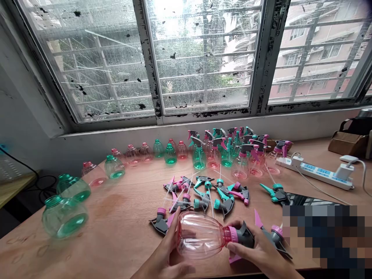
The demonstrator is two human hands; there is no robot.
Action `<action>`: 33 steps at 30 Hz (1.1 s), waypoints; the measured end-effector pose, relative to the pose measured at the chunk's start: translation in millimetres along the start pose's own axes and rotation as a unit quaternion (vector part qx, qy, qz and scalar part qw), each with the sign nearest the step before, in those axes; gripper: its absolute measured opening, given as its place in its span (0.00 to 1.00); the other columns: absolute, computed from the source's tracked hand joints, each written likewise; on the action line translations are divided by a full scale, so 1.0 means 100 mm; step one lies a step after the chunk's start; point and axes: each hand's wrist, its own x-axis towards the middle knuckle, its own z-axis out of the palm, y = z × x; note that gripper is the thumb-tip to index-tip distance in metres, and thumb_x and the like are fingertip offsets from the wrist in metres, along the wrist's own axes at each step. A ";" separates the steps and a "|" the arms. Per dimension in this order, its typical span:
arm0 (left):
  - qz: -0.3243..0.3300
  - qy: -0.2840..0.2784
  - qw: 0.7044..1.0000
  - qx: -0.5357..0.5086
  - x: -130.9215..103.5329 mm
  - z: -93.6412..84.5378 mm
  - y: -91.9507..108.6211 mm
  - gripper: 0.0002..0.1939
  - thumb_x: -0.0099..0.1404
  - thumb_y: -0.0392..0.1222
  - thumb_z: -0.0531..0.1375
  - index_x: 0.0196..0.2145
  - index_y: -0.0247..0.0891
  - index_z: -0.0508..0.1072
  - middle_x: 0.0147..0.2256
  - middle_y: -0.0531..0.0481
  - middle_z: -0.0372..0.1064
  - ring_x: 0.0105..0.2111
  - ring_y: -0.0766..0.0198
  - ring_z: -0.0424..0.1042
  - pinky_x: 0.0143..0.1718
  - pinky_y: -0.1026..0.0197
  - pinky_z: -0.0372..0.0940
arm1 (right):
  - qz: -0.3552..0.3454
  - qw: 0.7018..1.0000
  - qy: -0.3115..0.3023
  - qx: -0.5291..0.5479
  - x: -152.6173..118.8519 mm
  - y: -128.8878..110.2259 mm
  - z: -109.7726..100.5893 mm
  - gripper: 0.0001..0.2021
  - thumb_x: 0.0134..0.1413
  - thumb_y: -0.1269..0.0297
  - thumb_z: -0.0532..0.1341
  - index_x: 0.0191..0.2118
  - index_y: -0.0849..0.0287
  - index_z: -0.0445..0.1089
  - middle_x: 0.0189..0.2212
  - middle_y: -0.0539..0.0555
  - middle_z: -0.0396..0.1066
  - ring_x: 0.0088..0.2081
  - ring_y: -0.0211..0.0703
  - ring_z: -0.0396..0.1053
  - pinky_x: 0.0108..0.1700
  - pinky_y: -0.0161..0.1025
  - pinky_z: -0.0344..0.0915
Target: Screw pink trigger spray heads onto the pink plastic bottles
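Observation:
A clear pink spray bottle [200,235] lies sideways between my hands, above the front edge of the table. My left hand [170,248] is wrapped round its base end, fingers behind the plastic. At the neck, my right hand [252,242] grips the pink collar and grey trigger sprayer [242,235] seated on the bottle's mouth. Just beyond my hands, several loose trigger sprayers [202,201] in grey with pink or green parts lie in a heap, their thin tubes crossing. Another pink-and-grey sprayer [274,236] rests to the right of my right hand.
Headless green bottles [65,219] and pink bottles [133,155] curve along the left and back. Bottles fitted with sprayers [213,157] cluster at the back middle. A white power strip [316,172] with plugs, a dark flat device [314,199] and a brown bag [348,141] are right.

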 end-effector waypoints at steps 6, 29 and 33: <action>-0.007 0.001 1.000 0.013 0.02 0.00 0.00 0.52 0.63 0.58 0.67 0.73 0.53 0.38 0.74 0.50 0.38 0.72 0.46 0.41 0.72 0.50 0.43 | 0.000 1.000 0.009 -0.013 0.00 -0.01 0.00 0.17 0.46 0.54 0.75 0.39 0.59 0.77 0.29 0.50 0.77 0.31 0.47 0.74 0.35 0.39 0.71; 0.031 0.017 0.999 0.005 0.04 -0.03 -0.06 0.52 0.65 0.53 0.66 0.72 0.55 0.35 0.75 0.55 0.31 0.74 0.49 0.26 0.73 0.46 0.28 | 0.011 0.999 0.028 -0.012 -0.02 -0.05 0.03 0.16 0.44 0.54 0.75 0.35 0.59 0.78 0.26 0.49 0.77 0.28 0.46 0.74 0.32 0.36 0.71; 0.014 0.002 0.999 -0.033 0.01 -0.02 -0.01 0.53 0.64 0.56 0.66 0.72 0.51 0.34 0.75 0.50 0.36 0.74 0.47 0.34 0.73 0.46 0.33 | 0.006 0.999 0.021 -0.040 -0.01 -0.05 0.01 0.14 0.46 0.53 0.74 0.33 0.58 0.78 0.25 0.49 0.76 0.28 0.46 0.73 0.31 0.36 0.70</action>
